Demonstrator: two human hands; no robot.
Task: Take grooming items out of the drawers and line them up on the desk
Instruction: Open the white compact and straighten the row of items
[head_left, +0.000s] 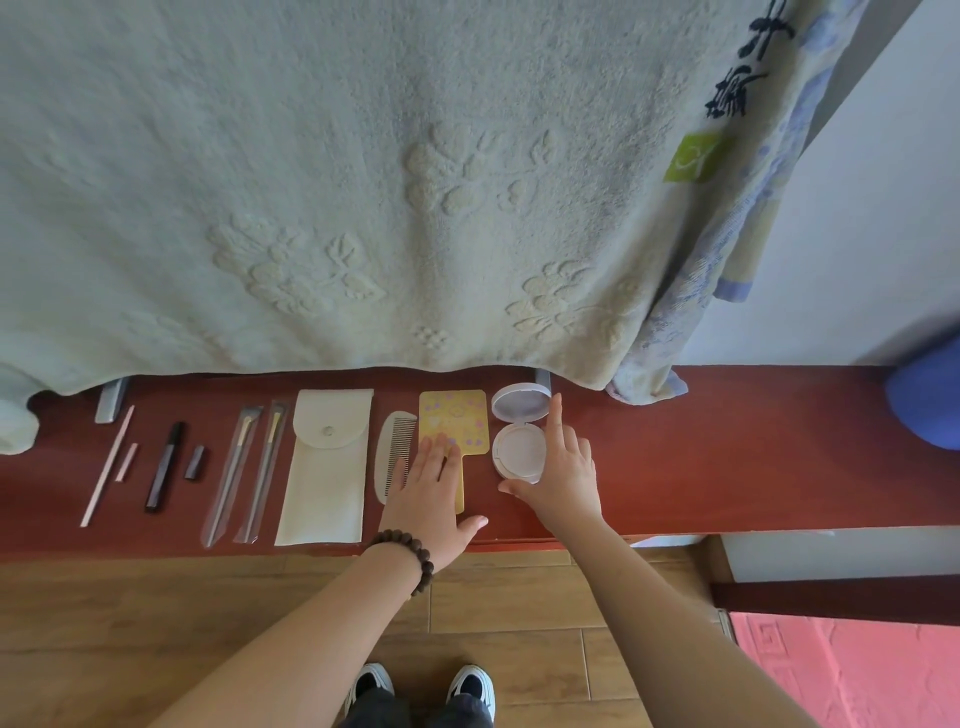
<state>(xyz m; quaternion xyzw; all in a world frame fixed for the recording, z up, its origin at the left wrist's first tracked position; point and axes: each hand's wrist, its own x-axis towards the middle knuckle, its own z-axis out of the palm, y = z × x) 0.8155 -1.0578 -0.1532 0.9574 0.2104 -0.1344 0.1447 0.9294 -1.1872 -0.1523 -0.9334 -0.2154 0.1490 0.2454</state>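
Grooming items lie in a row on the red-brown desk (675, 467). From the left: a thin pink stick (106, 465), a dark pen-like tube (163, 465) with its cap (194, 462), two bagged brushes (249, 467), a white pouch (324, 467), a white comb (392, 447), a yellow hand mirror (454, 421) and an open white compact (519, 431). My left hand (428, 499) rests flat on the mirror's handle, fingers spread. My right hand (558, 465) touches the compact, index finger on the lid's edge and thumb at its near rim.
A large pale towel (363, 182) hangs over the desk's back edge, with a blue patterned cloth (727, 260) beside it. A blue object (930, 400) sits at the far right. Wooden floor and my shoes (421, 686) lie below the front edge; a pink mat (852, 675) is at lower right.
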